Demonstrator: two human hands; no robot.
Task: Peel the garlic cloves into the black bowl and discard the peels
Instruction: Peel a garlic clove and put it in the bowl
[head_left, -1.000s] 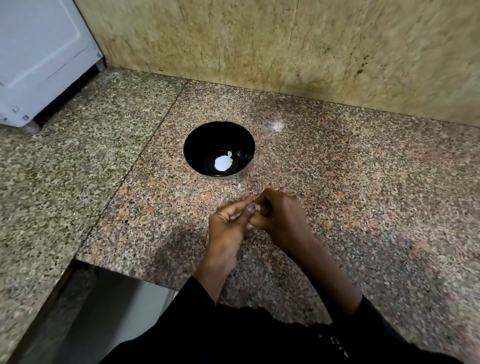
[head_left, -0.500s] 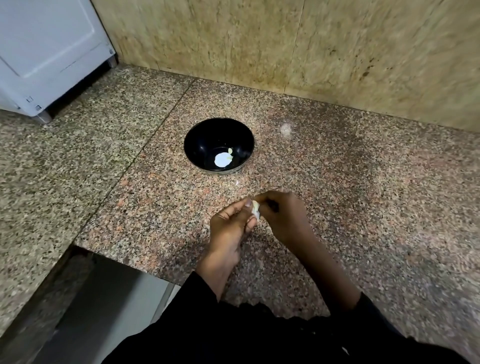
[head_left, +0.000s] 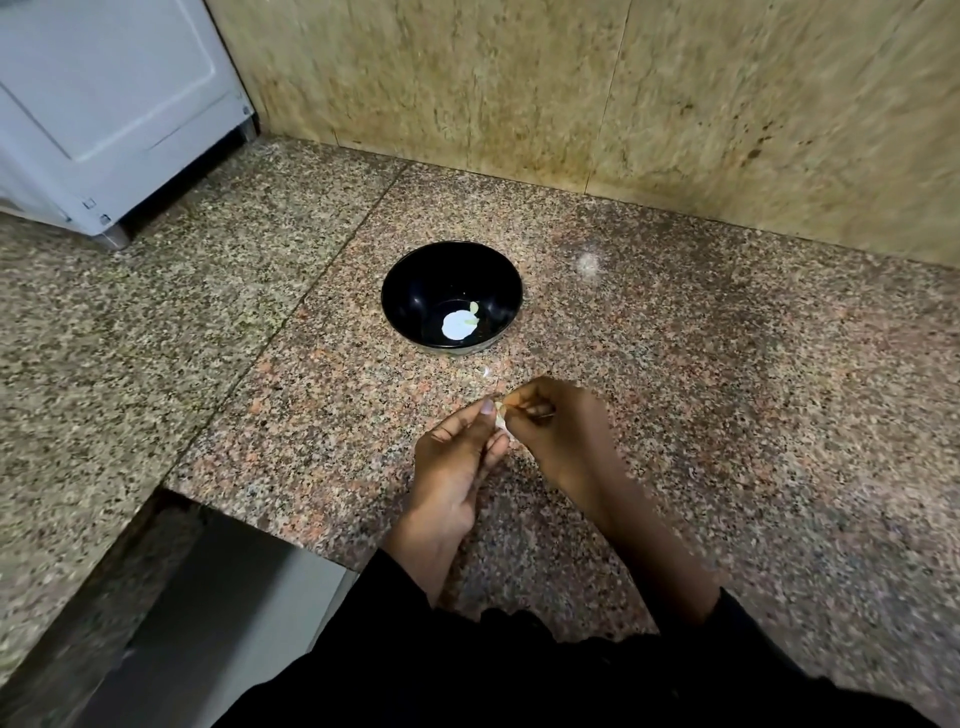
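— You were standing right there. Which step was the person on?

— Peeling, as I judged it. The garlic clove (head_left: 502, 419) sat between both hands, just below the middle of the frame, held above the granite counter (head_left: 727, 415) and not yet in the black bowl (head_left: 410, 301).

— How were the fingers set?

— The left hand (head_left: 457, 457) had its thumb and fingers closed together on the lower side of the clove. The right hand (head_left: 558, 428) had its fingers curled in, pinching at the clove's upper end, where I took the skin to be coming away. Only a pale sliver of the clove showed between them.

— Which way did it point?

— From that sliver, its long axis seemed to run from lower right to upper left in the frame, roughly toward the bowl. Which end was the tip I could not tell; the fingers hid too much.

— And the bowl?

— In the centre of the frame, above the hands and apart from them. Something pale lay at its bottom; a bright glare sat there too, so I could not say how much.

— What did the next move call for?

— In my view, stripping the skin clean off, then reaching up the frame to drop the bare clove in the bowl while keeping the peel back for discarding.
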